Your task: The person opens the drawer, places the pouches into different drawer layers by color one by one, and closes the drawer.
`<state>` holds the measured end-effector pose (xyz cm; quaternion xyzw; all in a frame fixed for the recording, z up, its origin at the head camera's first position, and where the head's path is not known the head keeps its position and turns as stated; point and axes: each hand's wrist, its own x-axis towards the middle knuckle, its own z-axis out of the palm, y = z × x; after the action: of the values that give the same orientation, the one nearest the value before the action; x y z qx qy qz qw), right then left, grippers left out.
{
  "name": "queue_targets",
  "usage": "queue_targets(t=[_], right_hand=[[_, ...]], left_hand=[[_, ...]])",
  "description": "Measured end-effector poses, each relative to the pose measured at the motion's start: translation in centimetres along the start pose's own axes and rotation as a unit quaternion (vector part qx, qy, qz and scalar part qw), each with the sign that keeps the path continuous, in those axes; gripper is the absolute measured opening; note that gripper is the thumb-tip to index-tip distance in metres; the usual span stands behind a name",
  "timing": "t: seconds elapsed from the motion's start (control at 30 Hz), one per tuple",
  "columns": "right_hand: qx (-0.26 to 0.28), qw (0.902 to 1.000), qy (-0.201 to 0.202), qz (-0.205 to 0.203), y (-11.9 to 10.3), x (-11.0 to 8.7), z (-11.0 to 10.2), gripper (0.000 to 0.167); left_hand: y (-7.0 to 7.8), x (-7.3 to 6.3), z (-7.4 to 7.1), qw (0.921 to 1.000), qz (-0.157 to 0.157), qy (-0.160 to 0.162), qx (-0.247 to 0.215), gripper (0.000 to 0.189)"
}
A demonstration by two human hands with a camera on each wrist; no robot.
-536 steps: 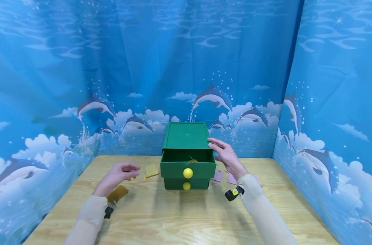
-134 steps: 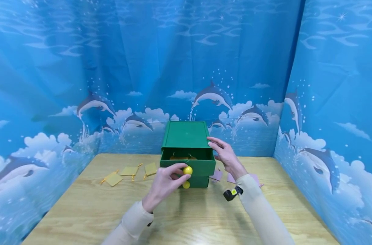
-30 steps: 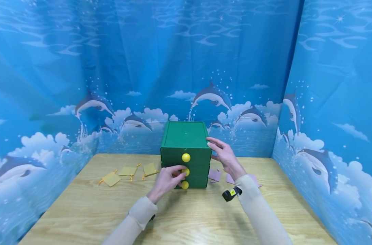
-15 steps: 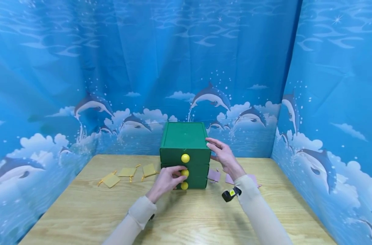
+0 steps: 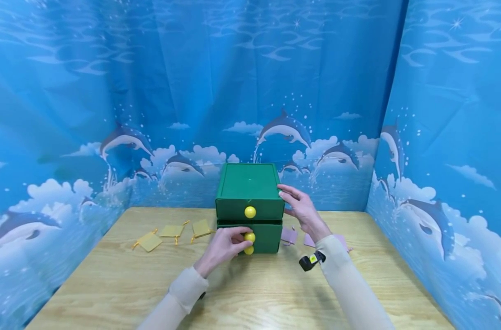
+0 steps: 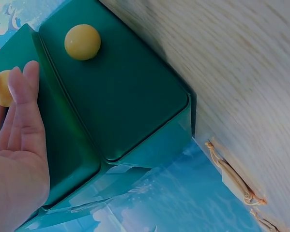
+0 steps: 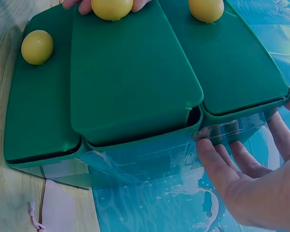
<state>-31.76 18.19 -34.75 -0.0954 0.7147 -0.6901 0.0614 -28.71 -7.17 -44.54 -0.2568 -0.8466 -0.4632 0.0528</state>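
A green three-drawer cabinet [image 5: 250, 181] stands on the table, each drawer with a round yellow knob. My left hand [image 5: 221, 245] pinches the middle drawer's knob [image 5: 249, 237] between thumb and fingers. That middle drawer [image 7: 130, 72] juts out a little beyond the others, a dark gap showing along its upper edge. The top drawer [image 5: 233, 210] and the bottom drawer [image 7: 40, 101] are pushed in. My right hand [image 5: 304, 211] rests against the cabinet's right side near the top, fingers fairly straight. The middle drawer's contents are hidden.
Left of the cabinet lie three yellow drawstring pouches, one of them a flat pouch [image 5: 149, 241] farthest left. Light purple pouches [image 5: 289, 235] lie on the right, partly behind my right arm. A dolphin-print curtain [image 5: 192, 91] closes off the back and sides of the wooden table [image 5: 250, 293].
The top drawer, open with brown pouches inside 4.5 s ago, was pushed in by 1 s ago. My left hand has since drawn the middle drawer slightly outward. The right hand stays put.
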Motion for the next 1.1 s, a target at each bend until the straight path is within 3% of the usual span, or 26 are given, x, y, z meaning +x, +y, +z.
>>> queue_targets(t=[0.43,0.9,1.1], right_hand=[[0.0,1.0,0.005,0.001,-0.1,-0.1,0.1,0.048],[0.002,1.0,0.008,0.002,-0.1,0.0,0.1,0.048],[0.003,1.0,0.007,0.004,0.0,0.0,0.0,0.048]], left_hand=[[0.6,-1.4,0.0,0.9998,0.002,-0.02,-0.006,0.028],[0.5,-2.3,-0.3,0.9979,0.034,-0.053,-0.018,0.03],[0.8,-2.7,-0.4,0.997,0.029,-0.069,-0.019,0.031]])
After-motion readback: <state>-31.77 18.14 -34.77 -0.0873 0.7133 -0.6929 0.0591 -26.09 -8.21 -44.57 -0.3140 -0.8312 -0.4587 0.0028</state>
